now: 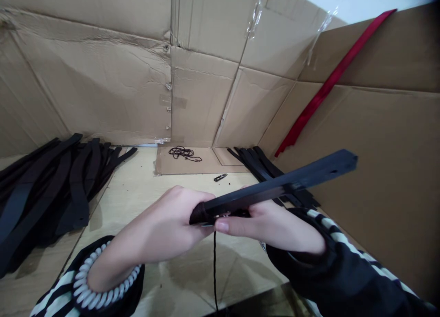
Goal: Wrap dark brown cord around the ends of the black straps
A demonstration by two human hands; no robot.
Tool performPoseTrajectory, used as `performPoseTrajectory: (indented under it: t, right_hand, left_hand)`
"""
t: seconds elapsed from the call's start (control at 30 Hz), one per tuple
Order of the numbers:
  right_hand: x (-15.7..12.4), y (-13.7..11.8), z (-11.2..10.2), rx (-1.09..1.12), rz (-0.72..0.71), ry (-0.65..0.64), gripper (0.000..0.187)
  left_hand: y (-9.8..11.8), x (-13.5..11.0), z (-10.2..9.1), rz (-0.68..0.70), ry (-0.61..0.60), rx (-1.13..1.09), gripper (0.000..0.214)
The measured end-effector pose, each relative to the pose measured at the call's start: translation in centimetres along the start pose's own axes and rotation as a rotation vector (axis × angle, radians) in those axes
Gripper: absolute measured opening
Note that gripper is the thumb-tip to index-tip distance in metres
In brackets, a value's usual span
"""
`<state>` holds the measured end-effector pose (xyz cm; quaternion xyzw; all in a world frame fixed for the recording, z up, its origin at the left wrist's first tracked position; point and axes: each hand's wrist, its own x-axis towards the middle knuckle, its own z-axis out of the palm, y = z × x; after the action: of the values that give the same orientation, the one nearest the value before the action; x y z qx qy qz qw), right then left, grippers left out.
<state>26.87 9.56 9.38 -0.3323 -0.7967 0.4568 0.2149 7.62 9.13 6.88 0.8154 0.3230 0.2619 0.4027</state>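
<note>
My left hand is closed around the near end of a long black strap, which slants up to the right over the table. My right hand grips the same strap just beside it, thumb stretched along the underside. A thin black thread hangs straight down from the strap's wrapped end between my hands. Both wrists wear black-and-white striped sleeves, and a white coiled band sits on the left wrist.
A large pile of black straps lies at the left. A smaller stack of straps rests at the right. A tangle of black thread and a small black clip lie on the table. Cardboard walls and a red strip enclose it.
</note>
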Motion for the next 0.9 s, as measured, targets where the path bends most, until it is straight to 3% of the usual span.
performPoseTrajectory:
  t: [0.27,0.47,0.7,0.9]
  right_hand:
    - [-0.03,0.38,-0.72,0.116,-0.010,-0.108,0.024]
    - [-0.05,0.29,-0.23,-0.003,0.008,-0.030,0.035]
    - [-0.12,0.51,-0.39,0.066,0.054,-0.064,0.020]
    - [-0.24,0.61,-0.67,0.053,0.071,-0.077,0.020]
  left_hand:
    - [0.09,-0.07,0.00,0.006,-0.011,0.043,0.012]
    - [0.01,0.00,0.49,-0.013,0.026,0.053,0.011]
    - [0.03,-0.04,0.46,-0.001,0.018,0.080,0.010]
    - [0.05,-0.09,0.42,0.001,0.005,0.124,0.011]
